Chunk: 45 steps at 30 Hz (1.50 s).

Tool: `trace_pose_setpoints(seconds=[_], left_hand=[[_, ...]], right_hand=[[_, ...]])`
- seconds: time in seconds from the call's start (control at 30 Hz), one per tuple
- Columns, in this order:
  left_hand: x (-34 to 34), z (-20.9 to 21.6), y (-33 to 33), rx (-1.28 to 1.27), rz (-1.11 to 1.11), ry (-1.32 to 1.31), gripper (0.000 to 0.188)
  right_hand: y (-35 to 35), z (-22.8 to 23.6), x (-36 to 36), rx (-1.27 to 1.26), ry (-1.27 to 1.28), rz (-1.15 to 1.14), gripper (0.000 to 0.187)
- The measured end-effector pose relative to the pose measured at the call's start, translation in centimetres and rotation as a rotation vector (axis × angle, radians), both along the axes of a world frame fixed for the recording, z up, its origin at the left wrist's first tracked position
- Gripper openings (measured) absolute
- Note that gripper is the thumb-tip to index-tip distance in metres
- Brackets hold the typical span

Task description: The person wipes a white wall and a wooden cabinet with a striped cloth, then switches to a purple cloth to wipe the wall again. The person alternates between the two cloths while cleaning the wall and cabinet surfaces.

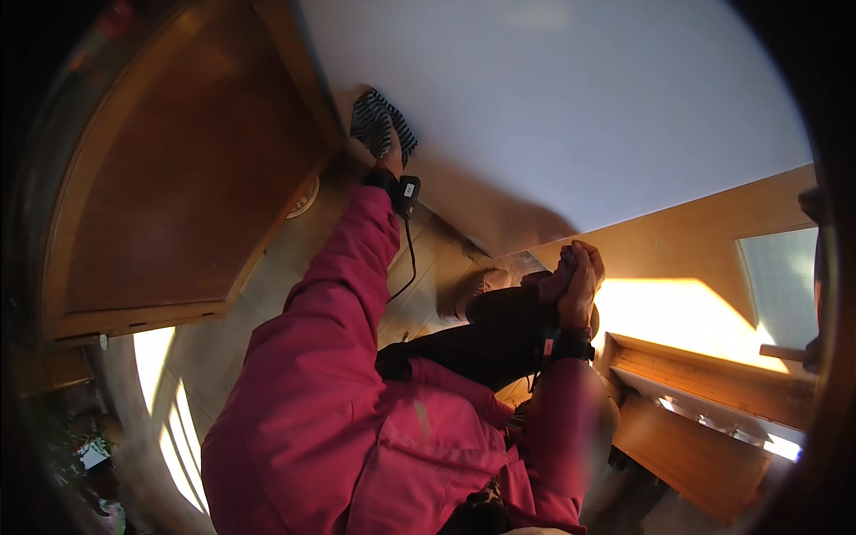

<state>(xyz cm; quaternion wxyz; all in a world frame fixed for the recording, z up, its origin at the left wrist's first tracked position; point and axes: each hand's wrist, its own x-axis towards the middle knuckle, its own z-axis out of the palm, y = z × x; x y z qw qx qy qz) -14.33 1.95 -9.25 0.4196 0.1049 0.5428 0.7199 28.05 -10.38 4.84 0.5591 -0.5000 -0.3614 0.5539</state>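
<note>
Striped cloth (368, 122) partly hides the left grip (391, 152).

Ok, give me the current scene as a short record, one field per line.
Left hand: on the left hand, a striped cloth against the large white surface, near its left edge
Cloth: dark and light stripes, bunched
Right hand: the right hand, fingers bent at a dark purplish item; grip unclear
Left wrist: dark device, cable trailing from it
Left side: reddish-brown wooden panel
Lower right: wooden furniture
Floor: bands of sunlight at lower left
</note>
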Motion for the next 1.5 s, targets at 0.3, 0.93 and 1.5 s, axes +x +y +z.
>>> trace_pose_setpoints(seconds=[0.3,0.93,1.5], left_hand=[[16.3,-2.6,-2.9,-0.029,-0.029,-0.279,0.062],[16.0,20.8,-2.8,0.353,0.136,1.844,0.010],[6.2,16.7,-0.5,0.253,0.030,0.843,0.063]], right_hand=[[-0.1,-0.6,1.6,-0.050,-0.011,-0.100,0.011],[-1.1,-0.6,3.1,0.015,0.037,-0.089,0.015],[-1.6,-0.5,4.0,0.062,0.151,-0.080,0.007]])
